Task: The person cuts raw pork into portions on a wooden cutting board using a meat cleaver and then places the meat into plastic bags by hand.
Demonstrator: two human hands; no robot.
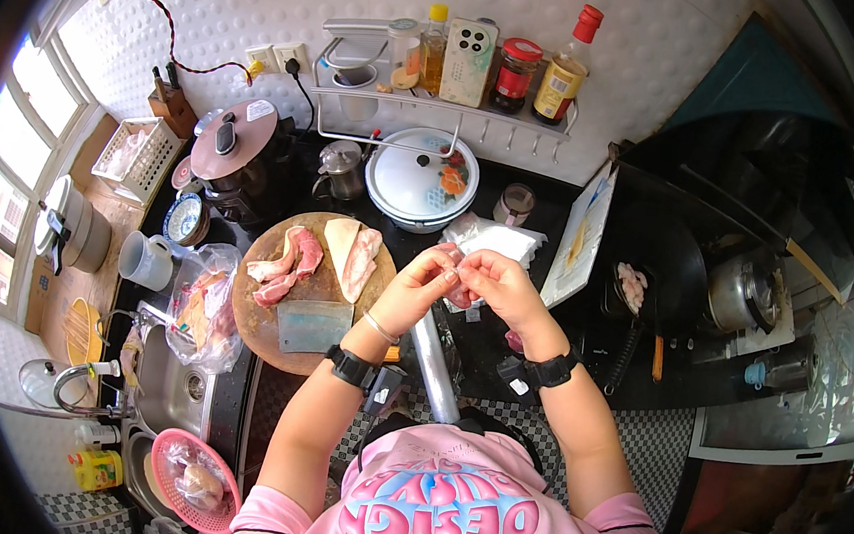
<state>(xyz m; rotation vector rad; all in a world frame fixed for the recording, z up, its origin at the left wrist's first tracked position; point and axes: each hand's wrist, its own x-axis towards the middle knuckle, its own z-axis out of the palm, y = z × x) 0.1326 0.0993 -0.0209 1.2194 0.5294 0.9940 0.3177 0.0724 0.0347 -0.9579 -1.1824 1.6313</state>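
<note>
My left hand and my right hand meet above the dark counter, fingertips pinching the top of a clear plastic bag with something pinkish inside. Just left of them is a round wooden chopping board. Strips of raw red meat, a pale piece of raw meat with skin and a cleaver lie on it. White plastic bags rest behind my hands. A long silvery roll extends below them towards my body.
An enamel pot with a lid and an electric pressure cooker stand at the back. Left are a bag of food and a steel sink. On the right, a small pan holds pale pieces beside a metal kettle.
</note>
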